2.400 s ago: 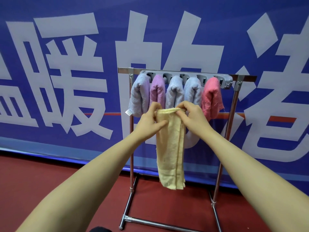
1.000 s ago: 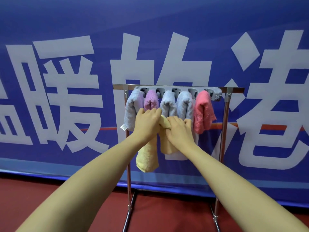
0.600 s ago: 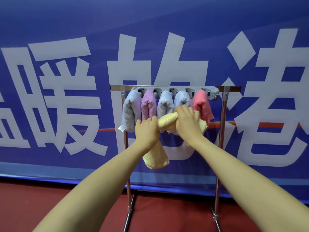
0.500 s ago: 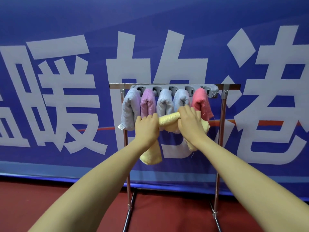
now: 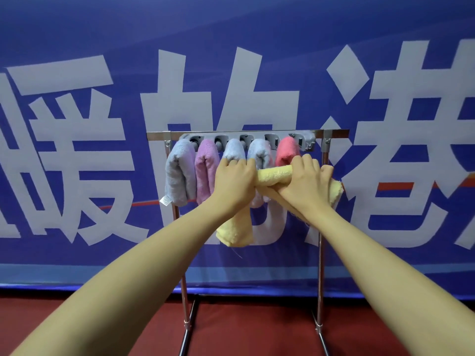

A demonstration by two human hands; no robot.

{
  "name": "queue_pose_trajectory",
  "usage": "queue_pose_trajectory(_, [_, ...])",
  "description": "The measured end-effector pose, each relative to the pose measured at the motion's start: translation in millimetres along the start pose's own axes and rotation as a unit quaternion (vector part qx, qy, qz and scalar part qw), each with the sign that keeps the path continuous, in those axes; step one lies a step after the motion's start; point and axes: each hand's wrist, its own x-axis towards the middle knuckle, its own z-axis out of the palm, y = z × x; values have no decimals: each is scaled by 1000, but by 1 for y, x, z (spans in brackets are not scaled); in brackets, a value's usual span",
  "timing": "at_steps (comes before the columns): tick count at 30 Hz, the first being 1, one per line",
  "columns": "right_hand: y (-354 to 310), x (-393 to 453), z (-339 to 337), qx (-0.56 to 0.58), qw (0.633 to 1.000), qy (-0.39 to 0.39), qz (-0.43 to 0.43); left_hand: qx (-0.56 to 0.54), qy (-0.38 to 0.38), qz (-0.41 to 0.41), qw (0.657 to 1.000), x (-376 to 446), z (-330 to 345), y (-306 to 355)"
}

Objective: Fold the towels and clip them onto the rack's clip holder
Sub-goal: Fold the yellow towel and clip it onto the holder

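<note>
A yellow towel stretches sideways between my hands, just in front of the rack. My left hand grips its left part, and one end hangs down below that hand. My right hand grips the right part, with the other end bunched past my fingers. Behind them the grey clip holder runs along the metal rack's top bar. Several folded towels hang clipped in it: grey-blue, purple, two pale blue ones and a coral one. The holder's rightmost end is bare.
The rack's two metal legs stand on a red floor. A blue banner with large white characters fills the wall right behind the rack.
The yellow towel hung folded from both hands; I turned it sideways and raised it to the rack. In the last half second both hands shifted right along the row of towels.
</note>
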Motion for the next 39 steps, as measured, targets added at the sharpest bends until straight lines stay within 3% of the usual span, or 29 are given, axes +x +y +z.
queue_pose_trajectory(7, [52, 25, -14, -39, 998, 32, -33, -29, -27, -26, 999, 34, 4, 49])
queue_pose_trajectory(10, [72, 34, -16, -64, 997, 4, -52, -46, -24, -26, 998, 48, 4, 62])
queue_pose_trajectory(13, [87, 45, -14, -66, 997, -28, -24, -70, -23, -34, 997, 62, 4, 75])
queue_pose_trajectory(18, [104, 69, -6, -24, 999, 41, 25, -104, -1, -63, 993, 97, 21, 92])
queue_pose_trajectory(24, [121, 103, 22, 28, 995, 72, 69, -147, -5, -105, 984, 138, 43, 102])
queue_pose_trajectory(37, [151, 132, 97, 44, 995, 71, 60, -43, -20, -75, 996, 195, 109, 105])
queue_pose_trajectory(39, [153, 120, 112, 50, 995, 58, 65, 26, 12, -38, 999, 192, 120, 105])
